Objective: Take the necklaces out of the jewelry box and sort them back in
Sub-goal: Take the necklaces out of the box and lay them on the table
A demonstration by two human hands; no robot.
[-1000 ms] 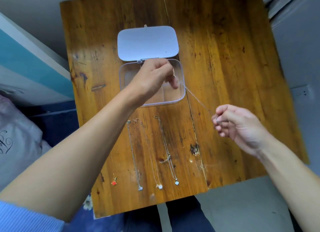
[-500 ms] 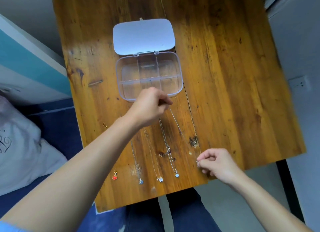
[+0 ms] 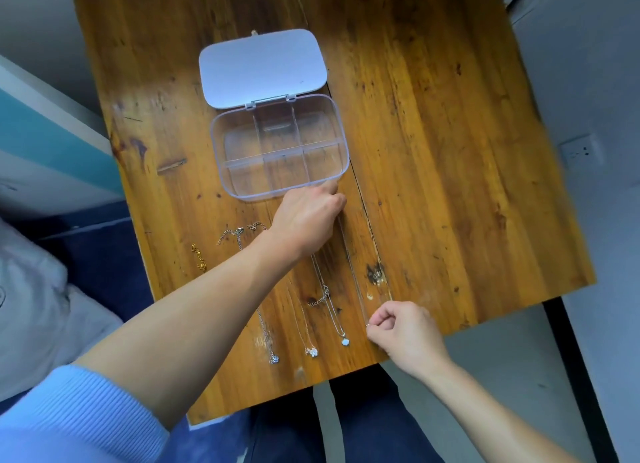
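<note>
A clear plastic jewelry box lies open on the wooden table, its compartments bare and its white lid folded back. A thin silver necklace is stretched flat between my hands. My left hand pinches its top end just below the box. My right hand pinches its lower end near the table's front edge. To the left, several more necklaces lie in parallel rows: one ending in a pale pendant, one in a flower pendant, one in a bluish pendant. My left forearm covers parts of them.
A gold chain end lies at the table's left edge. A dark knot marks the wood right of the stretched necklace. A bed with grey bedding lies to the left, and a wall socket to the right.
Both hands drew the necklace out of the box and toward me. It went from hanging taut in the air to lying straight on the table beside the others.
</note>
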